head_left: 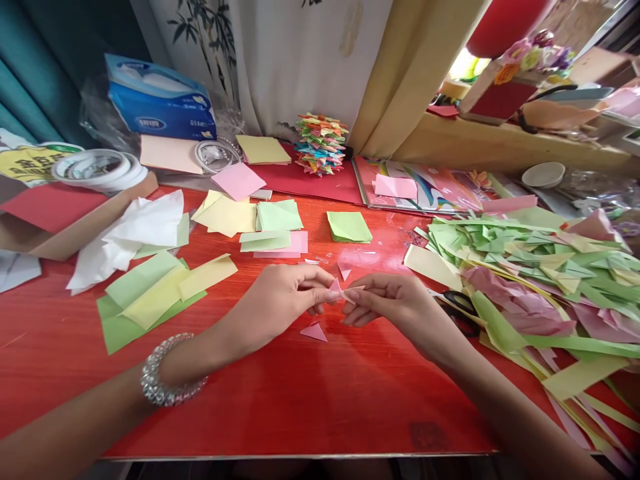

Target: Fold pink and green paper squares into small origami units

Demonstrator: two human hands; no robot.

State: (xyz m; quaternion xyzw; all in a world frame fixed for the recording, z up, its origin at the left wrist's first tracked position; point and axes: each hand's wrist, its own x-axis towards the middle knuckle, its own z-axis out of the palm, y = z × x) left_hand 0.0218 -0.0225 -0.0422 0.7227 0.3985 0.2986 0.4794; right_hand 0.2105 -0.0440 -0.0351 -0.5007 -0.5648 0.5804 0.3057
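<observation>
Between my two hands, over the middle of the red table, is a small folded piece of pink paper [336, 288]. My left hand [295, 290] pinches its left side between thumb and forefinger. On the other side, the thumb and fingers of my right hand [383, 300] close on its right end. Part of the paper is hidden by the fingertips. A pink paper triangle [315, 332] lies just below the hands, and another small pink triangle [344, 271] lies just beyond them. Black-handled scissors [460, 303] rest beside my right wrist.
Folded green and pink paper pieces [520, 247] and strips heap up at the right. Green and yellow sheets [155, 293] lie at the left, near a crumpled white tissue [135, 230]. A green paper stack [349, 227] and a colourful folded-paper tower [321, 145] stand farther back.
</observation>
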